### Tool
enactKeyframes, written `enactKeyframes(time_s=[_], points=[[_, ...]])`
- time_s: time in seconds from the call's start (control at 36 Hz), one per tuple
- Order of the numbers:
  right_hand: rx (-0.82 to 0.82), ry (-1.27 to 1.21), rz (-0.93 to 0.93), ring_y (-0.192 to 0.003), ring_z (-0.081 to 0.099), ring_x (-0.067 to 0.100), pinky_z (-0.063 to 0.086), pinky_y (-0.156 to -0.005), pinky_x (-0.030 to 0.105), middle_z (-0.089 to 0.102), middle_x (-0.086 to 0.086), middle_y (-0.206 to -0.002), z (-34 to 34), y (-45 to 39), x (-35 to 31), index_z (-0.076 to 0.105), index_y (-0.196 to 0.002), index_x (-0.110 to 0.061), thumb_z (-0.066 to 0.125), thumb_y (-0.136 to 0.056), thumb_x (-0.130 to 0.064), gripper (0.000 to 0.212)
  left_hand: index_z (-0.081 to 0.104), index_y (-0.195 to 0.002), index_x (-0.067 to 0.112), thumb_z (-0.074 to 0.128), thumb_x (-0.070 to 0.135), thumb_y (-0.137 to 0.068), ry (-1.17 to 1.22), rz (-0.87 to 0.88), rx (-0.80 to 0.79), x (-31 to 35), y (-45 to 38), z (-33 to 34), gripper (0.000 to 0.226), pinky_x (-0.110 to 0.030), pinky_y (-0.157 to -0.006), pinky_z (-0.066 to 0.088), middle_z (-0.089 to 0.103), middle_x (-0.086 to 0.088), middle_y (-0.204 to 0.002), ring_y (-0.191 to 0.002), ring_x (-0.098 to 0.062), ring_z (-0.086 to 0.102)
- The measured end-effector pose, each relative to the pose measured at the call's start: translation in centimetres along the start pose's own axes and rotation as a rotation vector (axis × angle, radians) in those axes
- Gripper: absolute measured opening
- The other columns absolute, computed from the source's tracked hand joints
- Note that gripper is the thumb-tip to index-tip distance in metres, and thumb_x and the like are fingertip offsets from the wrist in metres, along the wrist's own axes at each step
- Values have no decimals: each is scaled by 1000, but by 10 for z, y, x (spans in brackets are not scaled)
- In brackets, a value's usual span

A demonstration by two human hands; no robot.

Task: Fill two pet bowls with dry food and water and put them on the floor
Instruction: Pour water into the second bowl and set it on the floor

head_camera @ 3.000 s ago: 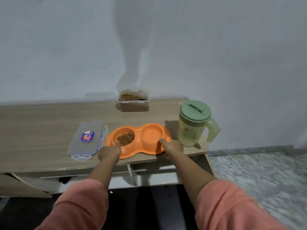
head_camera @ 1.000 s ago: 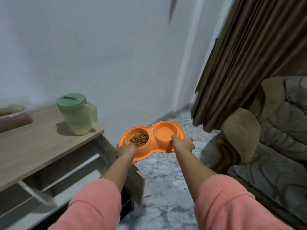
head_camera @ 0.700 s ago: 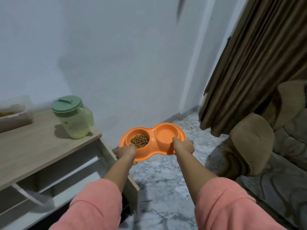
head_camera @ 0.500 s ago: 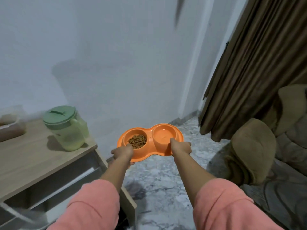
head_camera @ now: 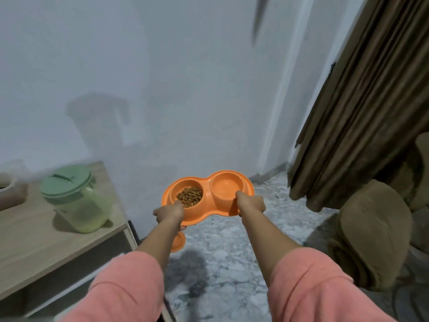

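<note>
Head view: orange double pet bowl point(head_camera: 210, 196) held up in the air over the marble floor point(head_camera: 232, 247), roughly level, w/ both arms stretched fwd in pink sleeves point(head_camera: 120, 291). Left hand point(head_camera: 169, 213) wrapped around the near-left edge of the bowl, thumb up on the rim by the food side. Right hand point(head_camera: 251, 203) gripping the near-right edge, thumb over the rim of the other well. Left well has dry food point(head_camera: 189, 195), brown kibble piled in the middle. Right well point(head_camera: 226, 185) looks orange all through; water can't be made out for sure. A bit of orange point(head_camera: 177, 242) also shows below the left forearm; can't tell what it is.

Left side: wooden table point(head_camera: 27, 247) w/ a green-lidded pitcher point(head_camera: 76, 198) standing upright near its right end, well apart from the bowl. At the far left edge, a clear container point(head_camera: 10, 189), blurred, partly cut off. Open shelf space under the table top.

Right side: brown curtain point(head_camera: 362, 108) hanging down to the floor, and a brown sofa arm point(head_camera: 371, 228) beside it. White wall point(head_camera: 162, 89) behind the bowl. Dark shadow on the floor betw. the arms.
</note>
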State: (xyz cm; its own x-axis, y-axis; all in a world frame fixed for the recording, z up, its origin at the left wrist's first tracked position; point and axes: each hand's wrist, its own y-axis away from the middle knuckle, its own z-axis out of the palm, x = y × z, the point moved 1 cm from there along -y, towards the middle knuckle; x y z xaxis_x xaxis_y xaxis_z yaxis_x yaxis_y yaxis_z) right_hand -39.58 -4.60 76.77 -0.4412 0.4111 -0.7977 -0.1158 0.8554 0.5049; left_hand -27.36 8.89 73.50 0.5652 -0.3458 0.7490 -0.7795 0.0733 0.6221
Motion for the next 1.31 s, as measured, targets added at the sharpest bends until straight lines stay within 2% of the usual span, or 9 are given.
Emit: enactKeyframes(time_s=[0.22,0.5,0.75,0.83,0.89,0.97,1.11,1.25,1.31], points=[[-85,91,-25,-95,65,37,57,-82,47,61,20,-116,12,-72,-25,52,-122,-2,66,-77,-30,55,26,-135,2,58,28,-92,94,-43,101,14,-16,48,59,-51,-77,58,44,-24,-139,-114,-44,55],[-220,223,-78,-95,65,38,57,-82,45,57,20,-120,14,-176,-72,49,-124,-2,63,-77,-28,56,26,-136,2,55,31,-94,182,-94,212,33,-29,136,58,-41,-69,52,52,-25,-130,-109,-39,61],[-327,312,-49,-96,65,38,51,-59,34,59,20,-118,24,-238,-86,50,-124,-2,61,-79,-23,51,30,-131,0,63,37,-84,236,-140,318,31,-67,180,68,-52,-76,58,57,-26,-122,-100,-42,65],[-334,340,-42,-97,65,38,56,-73,40,59,20,-119,35,-253,-90,48,-125,-2,62,-81,-22,50,34,-132,0,62,35,-86,259,-157,330,33,-84,188,65,-50,-65,60,59,-27,-118,-94,-43,66],[-345,353,-32,-98,64,37,57,-79,44,58,20,-119,45,-263,-93,48,-125,-2,61,-81,-21,50,34,-134,-1,63,32,-85,258,-173,337,35,-96,193,66,-51,-68,59,61,-26,-116,-93,-43,66],[-352,383,-21,-95,64,35,55,-73,39,59,19,-118,64,-280,-101,48,-126,-2,60,-82,-21,49,34,-137,-2,64,33,-83,243,-201,348,37,-123,199,71,-53,-78,58,60,-26,-119,-98,-42,65],[-367,449,-25,-86,57,30,46,-67,34,59,18,-119,99,-310,-115,48,-127,-2,58,-83,-21,49,30,-141,-6,58,27,-93,231,-244,328,51,-166,213,65,-42,-75,56,54,-23,-127,-107,-41,61],[-374,476,-21,-91,59,31,46,-68,33,59,18,-120,136,-346,-123,46,-130,-3,59,-83,-20,51,24,-146,-1,62,26,-88,227,-248,355,64,-215,227,74,-52,-86,55,45,-25,-139,-119,-42,55],[-367,493,-6,-102,60,33,47,-72,35,56,18,-124,153,-366,-119,41,-135,-5,57,-85,-18,54,17,-149,3,59,29,-90,209,-273,340,58,-244,236,77,-43,-82,56,44,-23,-141,-119,-42,54]])
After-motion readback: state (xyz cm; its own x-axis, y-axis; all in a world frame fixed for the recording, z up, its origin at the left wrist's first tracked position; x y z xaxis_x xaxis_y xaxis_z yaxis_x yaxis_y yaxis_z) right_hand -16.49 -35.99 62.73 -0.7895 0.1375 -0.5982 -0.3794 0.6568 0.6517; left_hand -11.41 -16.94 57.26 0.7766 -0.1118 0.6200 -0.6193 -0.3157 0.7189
